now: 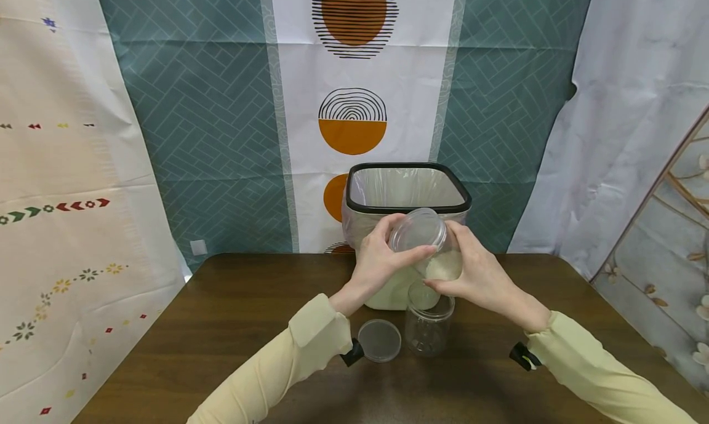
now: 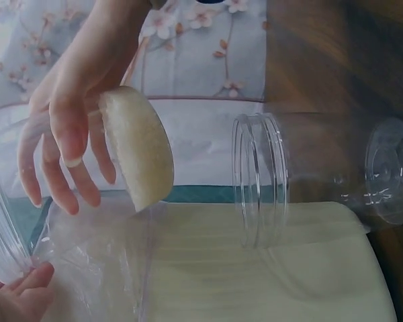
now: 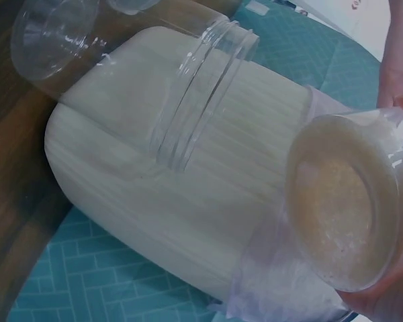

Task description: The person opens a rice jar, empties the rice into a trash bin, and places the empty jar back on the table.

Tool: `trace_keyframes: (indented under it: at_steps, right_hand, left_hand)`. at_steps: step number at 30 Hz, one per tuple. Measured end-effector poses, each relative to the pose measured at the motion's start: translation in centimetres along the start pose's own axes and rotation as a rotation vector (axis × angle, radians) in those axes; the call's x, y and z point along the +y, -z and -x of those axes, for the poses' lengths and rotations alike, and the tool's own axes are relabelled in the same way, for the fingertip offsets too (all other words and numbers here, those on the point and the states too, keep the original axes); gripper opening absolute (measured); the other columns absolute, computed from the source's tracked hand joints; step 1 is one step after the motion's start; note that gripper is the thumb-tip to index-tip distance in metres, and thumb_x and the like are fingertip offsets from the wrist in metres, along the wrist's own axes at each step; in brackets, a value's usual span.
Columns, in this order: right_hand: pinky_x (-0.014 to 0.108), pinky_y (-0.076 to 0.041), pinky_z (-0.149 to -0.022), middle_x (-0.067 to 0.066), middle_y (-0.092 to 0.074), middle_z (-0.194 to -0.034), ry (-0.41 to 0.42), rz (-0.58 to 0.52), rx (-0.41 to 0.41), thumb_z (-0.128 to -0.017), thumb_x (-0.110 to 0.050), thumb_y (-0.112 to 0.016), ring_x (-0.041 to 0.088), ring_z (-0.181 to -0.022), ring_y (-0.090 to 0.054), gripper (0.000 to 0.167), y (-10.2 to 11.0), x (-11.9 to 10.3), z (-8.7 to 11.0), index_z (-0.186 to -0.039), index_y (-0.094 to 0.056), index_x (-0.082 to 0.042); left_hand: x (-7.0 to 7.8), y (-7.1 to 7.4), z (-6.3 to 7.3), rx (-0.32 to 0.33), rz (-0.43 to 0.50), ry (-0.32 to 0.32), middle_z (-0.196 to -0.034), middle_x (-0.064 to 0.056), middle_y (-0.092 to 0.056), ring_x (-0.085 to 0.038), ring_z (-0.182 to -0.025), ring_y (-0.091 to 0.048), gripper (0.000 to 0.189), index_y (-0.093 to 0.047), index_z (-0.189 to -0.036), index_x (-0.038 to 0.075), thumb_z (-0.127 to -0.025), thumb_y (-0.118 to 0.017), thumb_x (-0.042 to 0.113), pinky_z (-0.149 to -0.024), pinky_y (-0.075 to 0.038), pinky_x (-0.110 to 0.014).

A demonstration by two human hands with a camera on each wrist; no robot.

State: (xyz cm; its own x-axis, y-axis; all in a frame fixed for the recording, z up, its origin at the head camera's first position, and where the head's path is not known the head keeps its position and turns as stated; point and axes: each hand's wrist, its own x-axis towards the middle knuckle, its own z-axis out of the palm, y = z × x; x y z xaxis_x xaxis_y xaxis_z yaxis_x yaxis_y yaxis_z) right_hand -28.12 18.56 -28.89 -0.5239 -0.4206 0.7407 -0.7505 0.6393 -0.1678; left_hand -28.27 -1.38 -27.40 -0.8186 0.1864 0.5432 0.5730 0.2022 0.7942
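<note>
Up in front of the bin, both hands hold a clear plastic jar [image 1: 416,232], tilted, with its mouth end toward the left. My left hand [image 1: 379,255] grips the ribbed mouth end, thumb in front; whether a lid covers it I cannot tell. Around the base end, my right hand [image 1: 480,269] has its fingers and thumb spread on the wall. A pale, rice-like mass [image 2: 140,149] lies at the jar's bottom, also visible through the base [image 3: 339,208]. Below stands a second clear jar [image 1: 429,330], upright and lidless. Beside it a round clear lid [image 1: 379,340] lies flat.
A pale bin [image 1: 410,210] with a black rim and plastic liner stands behind the jars on the brown wooden table [image 1: 266,307]. Patterned cloths [image 1: 205,104] hang behind and at both sides.
</note>
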Motion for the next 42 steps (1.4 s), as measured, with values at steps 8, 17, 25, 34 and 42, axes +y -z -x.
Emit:
trace_keyframes:
  at_steps: [8, 17, 25, 34, 42]
  right_hand:
    - [0.043, -0.046, -0.075, 0.012, -0.044, -0.119, 0.009, 0.040, 0.022, -0.057, -0.034, -0.081, 0.023, -0.101, -0.046, 0.094, -0.2, -0.1, -0.1, -0.131, -0.033, -0.002]
    - [0.042, -0.045, -0.075, 0.011, -0.044, -0.118, -0.015, 0.014, 0.016, -0.057, -0.032, -0.082, 0.022, -0.099, -0.046, 0.094, -0.4, -0.1, 0.1, -0.131, -0.033, -0.002]
    - [0.035, -0.040, -0.081, 0.005, -0.044, -0.120, -0.030, -0.144, -0.032, -0.057, -0.025, -0.085, 0.017, -0.101, -0.046, 0.096, -0.2, 0.3, 0.2, -0.134, -0.032, -0.005]
    - [0.037, -0.037, -0.081, 0.008, -0.047, -0.116, -0.072, -0.267, -0.132, -0.059, -0.013, -0.085, 0.020, -0.100, -0.046, 0.091, 1.0, -1.7, -0.1, -0.132, -0.032, -0.001]
    - [0.040, -0.040, -0.080, 0.013, -0.047, -0.115, -0.054, -0.294, -0.165, -0.057, -0.004, -0.084, 0.021, -0.100, -0.047, 0.089, 2.0, -3.7, -0.6, -0.129, -0.032, 0.006]
  left_hand:
    - [0.4, -0.2, 0.0, 0.040, -0.030, 0.039, -0.108, 0.008, -0.054, -0.010, -0.094, -0.050, 0.071, -0.049, -0.120, 0.015, -0.065, -0.075, 0.051, -0.077, -0.043, -0.031]
    - [0.2, -0.1, 0.0, 0.001, -0.035, 0.059, -0.110, 0.003, -0.050, -0.014, -0.096, -0.048, 0.071, -0.045, -0.121, 0.013, -0.066, -0.078, 0.044, -0.079, -0.041, -0.033]
    - [-0.6, 0.6, 0.1, -0.171, 0.147, -0.004, -0.121, 0.003, -0.043, -0.014, -0.104, -0.047, 0.074, -0.035, -0.131, 0.013, -0.072, -0.077, 0.028, -0.086, -0.040, -0.032]
    - [-1.9, 1.4, -0.2, -0.363, 0.435, -0.178, -0.136, -0.013, -0.031, -0.022, -0.117, -0.037, 0.080, -0.021, -0.138, 0.001, -0.075, -0.071, -0.002, -0.095, -0.033, -0.035]
    - [-2.2, 1.6, -0.5, -0.396, 0.507, -0.267, -0.140, -0.013, -0.028, -0.024, -0.121, -0.032, 0.084, -0.022, -0.138, -0.003, -0.075, -0.075, 0.014, -0.097, -0.029, -0.039]
